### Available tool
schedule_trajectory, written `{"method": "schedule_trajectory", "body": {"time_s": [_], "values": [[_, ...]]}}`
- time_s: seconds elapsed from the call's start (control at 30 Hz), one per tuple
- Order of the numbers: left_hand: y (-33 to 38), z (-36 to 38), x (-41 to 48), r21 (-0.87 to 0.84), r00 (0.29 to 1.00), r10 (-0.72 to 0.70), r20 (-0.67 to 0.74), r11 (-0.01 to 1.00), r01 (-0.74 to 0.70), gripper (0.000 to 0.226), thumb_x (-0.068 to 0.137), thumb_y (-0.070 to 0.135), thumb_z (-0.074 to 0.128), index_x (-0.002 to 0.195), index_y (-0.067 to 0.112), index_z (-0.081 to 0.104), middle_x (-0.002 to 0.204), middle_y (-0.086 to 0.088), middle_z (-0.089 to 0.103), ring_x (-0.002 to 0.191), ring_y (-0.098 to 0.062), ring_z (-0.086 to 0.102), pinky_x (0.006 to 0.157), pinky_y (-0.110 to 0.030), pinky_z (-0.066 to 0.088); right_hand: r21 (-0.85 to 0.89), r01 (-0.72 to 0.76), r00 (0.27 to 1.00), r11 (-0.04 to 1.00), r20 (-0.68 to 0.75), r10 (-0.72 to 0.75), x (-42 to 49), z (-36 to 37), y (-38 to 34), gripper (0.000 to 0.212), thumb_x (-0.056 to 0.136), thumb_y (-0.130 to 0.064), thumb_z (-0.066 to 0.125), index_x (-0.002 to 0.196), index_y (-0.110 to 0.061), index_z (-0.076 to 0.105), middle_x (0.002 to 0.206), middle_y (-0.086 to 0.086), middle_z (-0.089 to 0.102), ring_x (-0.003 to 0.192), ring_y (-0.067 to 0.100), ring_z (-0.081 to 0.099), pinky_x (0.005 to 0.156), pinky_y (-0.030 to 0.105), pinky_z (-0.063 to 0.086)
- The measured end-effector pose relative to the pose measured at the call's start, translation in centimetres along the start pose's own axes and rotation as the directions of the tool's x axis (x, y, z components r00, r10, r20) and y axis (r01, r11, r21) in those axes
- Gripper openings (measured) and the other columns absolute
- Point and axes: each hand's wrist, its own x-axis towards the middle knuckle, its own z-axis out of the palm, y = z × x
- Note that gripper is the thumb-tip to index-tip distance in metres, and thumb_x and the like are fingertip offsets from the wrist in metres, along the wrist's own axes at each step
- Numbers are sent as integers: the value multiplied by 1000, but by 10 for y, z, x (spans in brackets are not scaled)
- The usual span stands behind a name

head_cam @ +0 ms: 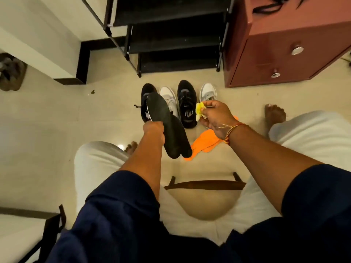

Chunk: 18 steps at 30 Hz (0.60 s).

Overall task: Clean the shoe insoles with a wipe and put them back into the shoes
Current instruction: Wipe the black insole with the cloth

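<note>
the near ends of the orange insoles [204, 142] on the floor are hidden behind the right wrist, and the left black shoe [147, 95] is mostly covered by the raised insoles. the left hand [153, 132] is closed around two black insoles [167, 126], held over the floor before the four shoes. the right hand [216, 118] pinches a crumpled yellow wipe [199, 111] beside the right black shoe [187, 103].
</note>
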Motion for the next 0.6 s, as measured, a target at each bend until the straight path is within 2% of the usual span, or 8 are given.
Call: {"method": "schedule_trajectory", "body": {"time_s": [0.07, 0.13, 0.17, 0.2, 0.23, 0.4, 0.57, 0.6], "values": [[-18, 0, 27, 163, 1000, -20, -15, 986, 23, 42, 98, 11, 54, 140, 5, 51, 134, -12, 59, 100, -21, 52, 59, -18, 51, -27, -63, 998, 998, -16, 63, 18, 3, 15, 21, 97, 0, 54, 107, -16, 63, 103, 3, 69, 90, 16, 67, 65, 26, 57], [-30, 1, 55, 405, 998, -35, -44, 913, 49, 36, 98, 18, 58, 133, 9, 53, 121, -7, 57, 110, -24, 58, 81, -22, 52, -13, -113, 992, 994, -55, 112, 43, 9, 31, 18, 95, 1, 58, 100, -15, 62, 99, 2, 68, 89, 15, 67, 69, 28, 59], [-33, 3, 60, 572, 999, -19, -48, 819, 43, 33, 98, 21, 60, 130, 11, 55, 117, -6, 57, 115, -25, 58, 93, -27, 49, -18, -128, 989, 992, -78, 126, 55, 11, 39, 18, 94, 1, 60, 94, -16, 61, 96, 2, 67, 89, 16, 67, 73, 28, 59], [-39, 4, 67, 729, 999, 31, -18, 684, -9, 32, 98, 23, 62, 127, 13, 56, 114, -6, 57, 116, -25, 58, 96, -31, 46, -36, -136, 986, 990, -97, 132, 64, 13, 47, 20, 94, 1, 61, 90, -19, 61, 94, 0, 67, 90, 16, 67, 75, 28, 59], [-48, 8, 82, 791, 1000, 2, 7, 612, -7, 30, 97, 23, 63, 125, 14, 57, 109, -6, 56, 113, -25, 58, 94, -31, 44, -50, -150, 984, 987, -109, 144, 77, 16, 56, 21, 93, 1, 62, 88, -20, 61, 92, -1, 67, 90, 16, 67, 75, 27, 59], [-97, 28, 145, 877, 983, -108, 149, 474, -80, 22, 95, 21, 64, 117, 17, 61, 98, -1, 55, 93, -18, 56, 81, -26, 43, -74, -211, 974, 975, -102, 203, 131, 18, 104, 20, 91, 0, 66, 93, -20, 65, 105, 6, 70, 101, 18, 68, 80, 27, 58], [-127, 47, 180, 890, 988, -125, 94, 455, -28, 33, 100, 30, 58, 131, 19, 56, 112, -2, 59, 102, -21, 58, 80, -27, 41, -39, -295, 950, 955, -115, 289, 169, 12, 148, 16, 91, 1, 65, 96, -14, 66, 102, 8, 70, 98, 18, 68, 83, 28, 58], [-131, 47, 186, 890, 984, -107, 145, 449, -82, 35, 101, 33, 56, 133, 19, 54, 115, -3, 59, 106, -22, 58, 81, -27, 41, -44, -309, 946, 950, -119, 302, 174, 10, 154, 15, 91, 1, 65, 100, -11, 66, 105, 9, 70, 97, 18, 69, 82, 27, 58]]}}
